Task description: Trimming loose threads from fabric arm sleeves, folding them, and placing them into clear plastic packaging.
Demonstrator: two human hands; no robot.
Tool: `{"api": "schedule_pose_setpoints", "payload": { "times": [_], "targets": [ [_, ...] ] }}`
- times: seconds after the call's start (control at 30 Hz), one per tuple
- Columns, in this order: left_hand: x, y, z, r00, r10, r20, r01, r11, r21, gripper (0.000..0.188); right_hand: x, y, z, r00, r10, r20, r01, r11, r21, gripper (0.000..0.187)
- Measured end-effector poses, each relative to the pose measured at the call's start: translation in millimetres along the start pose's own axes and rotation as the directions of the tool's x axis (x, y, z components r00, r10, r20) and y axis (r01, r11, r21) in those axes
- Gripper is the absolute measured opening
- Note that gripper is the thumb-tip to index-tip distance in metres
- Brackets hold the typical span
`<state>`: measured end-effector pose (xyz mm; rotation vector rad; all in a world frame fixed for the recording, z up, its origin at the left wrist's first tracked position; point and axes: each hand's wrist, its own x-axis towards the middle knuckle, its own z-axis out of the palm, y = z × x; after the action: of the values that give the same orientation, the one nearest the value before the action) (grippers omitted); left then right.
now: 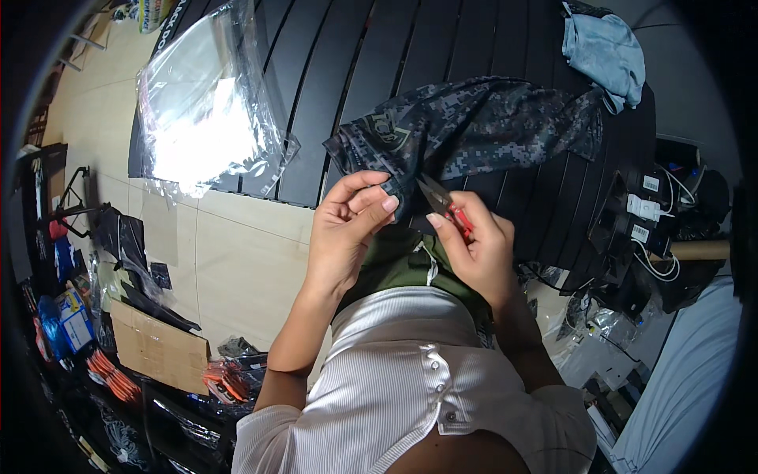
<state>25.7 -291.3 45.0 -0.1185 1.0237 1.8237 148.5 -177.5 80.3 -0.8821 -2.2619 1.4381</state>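
A dark digital-camouflage garment (497,126) lies across the black slatted table (316,87), with a badge-like patch (387,130) near its left end. My left hand (355,213) pinches an edge of that garment between thumb and fingers, just off the table's near side. In my right hand (478,245) is a pair of red-handled thread snips (450,207), gripped in the palm and fingers. Their dark blades point up and left, close beside the pinched cloth; whether they touch it I cannot tell.
Clear plastic bags (209,110) lie on the table's left side. A light blue cloth (606,55) rests at the far right corner. White plugs and cables (647,207) are on the right. A cardboard box (158,344) and packaged goods stand at lower left.
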Motion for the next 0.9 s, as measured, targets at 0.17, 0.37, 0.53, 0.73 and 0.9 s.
{"api": "schedule_pose_setpoints", "payload": {
  "times": [0.17,0.37,0.53,0.73,0.9],
  "targets": [
    [1,1,3,1.000,-0.024,0.001,0.024,1.000,0.013,0.031,-1,3,-2,0.999,0.011,0.036,-0.010,1.000,-0.026,0.017],
    [1,1,6,0.999,-0.033,0.026,0.033,0.999,0.005,0.035,0,5,5,0.995,-0.089,0.049,0.091,0.995,-0.036,0.019],
    [-2,1,9,0.999,-0.027,0.024,0.027,0.999,0.031,0.032,3,5,8,0.991,-0.126,0.033,0.128,0.990,-0.053,0.019],
    [-3,2,8,0.999,-0.028,0.018,0.028,1.000,0.003,0.027,5,6,8,0.986,-0.160,0.048,0.165,0.981,-0.102,0.015],
    [-4,-1,5,1.000,-0.018,0.007,0.018,0.999,-0.045,0.023,4,8,7,0.991,-0.132,-0.009,0.131,0.990,-0.053,0.013]
  ]
}}
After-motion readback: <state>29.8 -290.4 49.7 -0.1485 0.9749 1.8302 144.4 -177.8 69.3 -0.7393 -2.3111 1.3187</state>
